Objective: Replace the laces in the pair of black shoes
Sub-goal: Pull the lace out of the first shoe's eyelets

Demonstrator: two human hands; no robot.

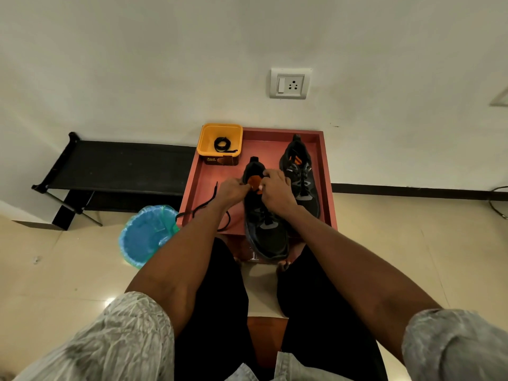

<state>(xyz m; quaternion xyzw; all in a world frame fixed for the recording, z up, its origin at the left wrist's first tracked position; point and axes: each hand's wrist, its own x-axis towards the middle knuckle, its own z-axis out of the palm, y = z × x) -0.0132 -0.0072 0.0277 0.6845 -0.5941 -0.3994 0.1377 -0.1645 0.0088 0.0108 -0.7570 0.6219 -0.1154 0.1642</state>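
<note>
Both hands (233, 189) (275, 188) curled at the near shoe's (265, 229) orange tongue (254, 182), grip contents unclear: best kept steady, drawing black lace (204, 206) evenly through top eyelets.

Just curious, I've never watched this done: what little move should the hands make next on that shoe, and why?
Probably pull the lace through the top holes. Both hands, left and right, work at the near shoe's orange tongue, and loose lace trails across the tray.
</note>
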